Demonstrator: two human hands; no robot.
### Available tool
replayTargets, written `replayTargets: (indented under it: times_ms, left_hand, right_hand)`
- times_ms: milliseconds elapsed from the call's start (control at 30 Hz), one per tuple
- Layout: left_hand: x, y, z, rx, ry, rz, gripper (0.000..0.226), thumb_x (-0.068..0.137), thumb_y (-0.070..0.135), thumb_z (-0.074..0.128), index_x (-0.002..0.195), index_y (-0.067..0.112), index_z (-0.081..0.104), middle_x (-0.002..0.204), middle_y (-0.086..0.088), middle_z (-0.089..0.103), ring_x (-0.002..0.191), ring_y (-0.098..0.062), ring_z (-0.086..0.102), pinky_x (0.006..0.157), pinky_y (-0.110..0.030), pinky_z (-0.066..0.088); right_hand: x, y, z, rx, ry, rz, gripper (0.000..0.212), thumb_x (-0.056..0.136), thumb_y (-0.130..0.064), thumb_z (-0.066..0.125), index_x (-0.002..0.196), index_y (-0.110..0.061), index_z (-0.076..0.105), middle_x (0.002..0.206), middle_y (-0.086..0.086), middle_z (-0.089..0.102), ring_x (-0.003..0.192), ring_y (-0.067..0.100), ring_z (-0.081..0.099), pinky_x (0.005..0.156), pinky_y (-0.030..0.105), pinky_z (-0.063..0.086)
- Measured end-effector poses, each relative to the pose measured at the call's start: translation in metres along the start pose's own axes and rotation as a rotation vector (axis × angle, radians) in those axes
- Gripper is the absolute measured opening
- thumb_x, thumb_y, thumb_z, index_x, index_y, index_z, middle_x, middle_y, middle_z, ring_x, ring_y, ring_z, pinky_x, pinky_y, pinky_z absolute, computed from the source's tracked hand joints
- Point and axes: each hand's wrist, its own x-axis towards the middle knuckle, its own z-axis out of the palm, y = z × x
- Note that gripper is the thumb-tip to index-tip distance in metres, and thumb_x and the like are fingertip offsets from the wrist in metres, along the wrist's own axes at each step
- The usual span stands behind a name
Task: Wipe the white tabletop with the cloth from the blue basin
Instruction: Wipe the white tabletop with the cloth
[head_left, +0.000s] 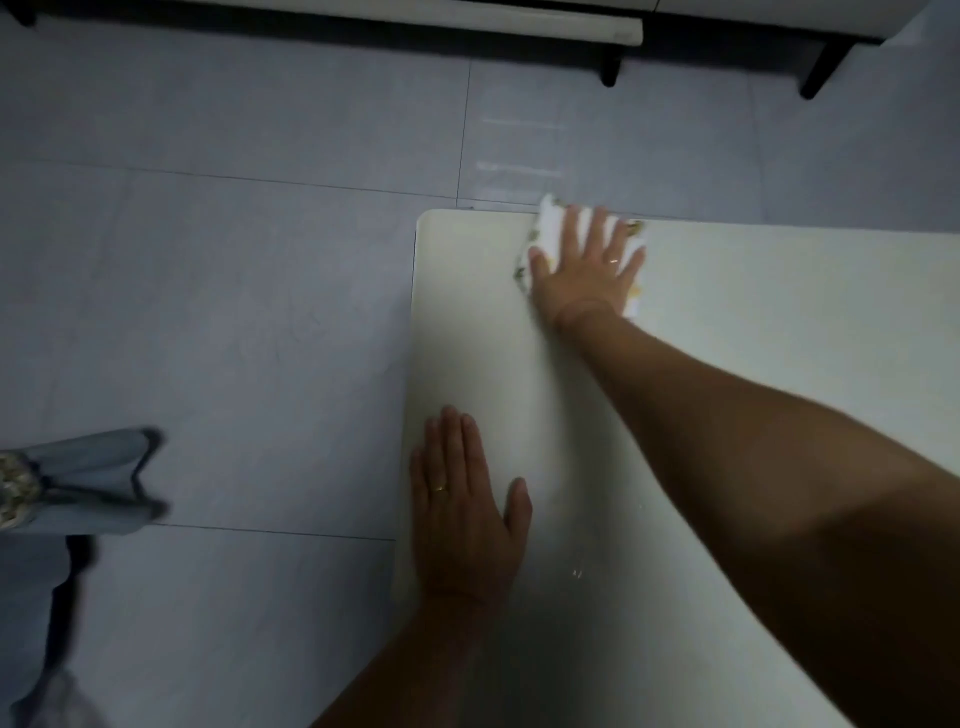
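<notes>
There is one cloth here, a soft folded rag, white with a yellowish-green print along its edges, lying flat on the far edge of the counter close to its rounded far-left corner. The right hand lies on top of it, palm down, fingers straight and spread, pressing the cloth to the surface so that only its borders show around the hand. The left hand is nearer the person, well apart from the cloth, flat on the bare counter just inside its left edge, with fingers together and straight and the thumb out to the side; it holds nothing. Both hands are bare, and each wears one thin gold ring. The single counter is smooth, matte white, with a thin rim and softly rounded corners; a couple of tiny bright specks sit on it beside the left wrist. Around it, the floor is laid in large, pale grey tiles, slightly glossy, with fine dark joints. Low at the left, a fold of light blue denim shows, blurred, with a patch of pale beaded trim. Across the far side stands white furniture on slim black legs, two of them plainly visible.
</notes>
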Motion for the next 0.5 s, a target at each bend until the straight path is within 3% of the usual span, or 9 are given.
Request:
replayTargets:
  times_ms: [67, 167, 300, 400, 433, 500]
  left_hand:
    - [0.000, 0.000, 0.000, 0.004, 0.002, -0.002, 0.076, 0.090, 0.046, 0.038, 0.149, 0.003, 0.020, 0.158, -0.014, 0.018, 0.147, -0.028, 0.011, 0.118, -0.045, 0.017]
    - [0.000, -0.001, 0.000, 0.007, 0.014, 0.003, 0.075, 0.090, 0.045, 0.038, 0.149, 0.002, 0.021, 0.158, -0.015, 0.018, 0.147, -0.028, 0.012, 0.118, -0.044, 0.016]
    - [0.000, 0.000, 0.002, 0.017, 0.015, 0.002, 0.076, 0.090, 0.045, 0.036, 0.149, 0.002, 0.019, 0.158, -0.015, 0.017, 0.147, -0.028, 0.011, 0.118, -0.045, 0.015]
    - [0.000, 0.000, 0.004, 0.029, 0.010, 0.004, 0.076, 0.090, 0.046, 0.036, 0.150, 0.002, 0.017, 0.159, -0.015, 0.015, 0.147, -0.028, 0.009, 0.119, -0.044, 0.013]
    - [0.000, 0.000, 0.004, 0.032, 0.010, 0.007, 0.076, 0.090, 0.046, 0.036, 0.150, 0.002, 0.017, 0.159, -0.016, 0.015, 0.147, -0.029, 0.009, 0.119, -0.044, 0.013]
    - [0.000, 0.000, 0.004, 0.040, 0.007, 0.008, 0.076, 0.091, 0.047, 0.035, 0.150, 0.003, 0.016, 0.159, -0.016, 0.015, 0.147, -0.029, 0.008, 0.119, -0.045, 0.014]
  right_hand:
    - [-0.018, -0.016, 0.006, -0.029, -0.011, -0.203, 0.065, 0.096, -0.055, 0.018, 0.150, -0.028, -0.006, 0.159, 0.002, -0.012, 0.145, 0.029, -0.014, 0.113, 0.052, -0.012]
    - [-0.023, 0.023, 0.001, -0.084, -0.007, -0.425, 0.062, 0.097, -0.052, 0.022, 0.150, -0.032, -0.001, 0.160, -0.001, -0.008, 0.146, 0.023, -0.010, 0.116, 0.048, -0.008]
    - [-0.011, 0.083, -0.009, -0.036, 0.028, -0.088, 0.060, 0.097, -0.050, 0.020, 0.150, -0.031, -0.001, 0.160, -0.001, -0.009, 0.146, 0.023, -0.010, 0.118, 0.048, -0.006]
    - [-0.020, 0.054, -0.002, 0.045, 0.028, 0.142, 0.062, 0.097, -0.047, 0.019, 0.151, -0.026, -0.004, 0.160, 0.004, -0.011, 0.146, 0.029, -0.011, 0.116, 0.052, -0.007]
    - [-0.029, 0.037, 0.003, 0.039, 0.026, 0.124, 0.062, 0.097, -0.046, 0.020, 0.151, -0.025, -0.005, 0.159, 0.005, -0.011, 0.145, 0.031, -0.012, 0.116, 0.053, -0.008]
    - [-0.055, 0.015, 0.014, -0.016, 0.033, -0.102, 0.062, 0.097, -0.045, 0.020, 0.150, -0.026, -0.005, 0.159, 0.005, -0.011, 0.145, 0.031, -0.012, 0.114, 0.051, -0.011]
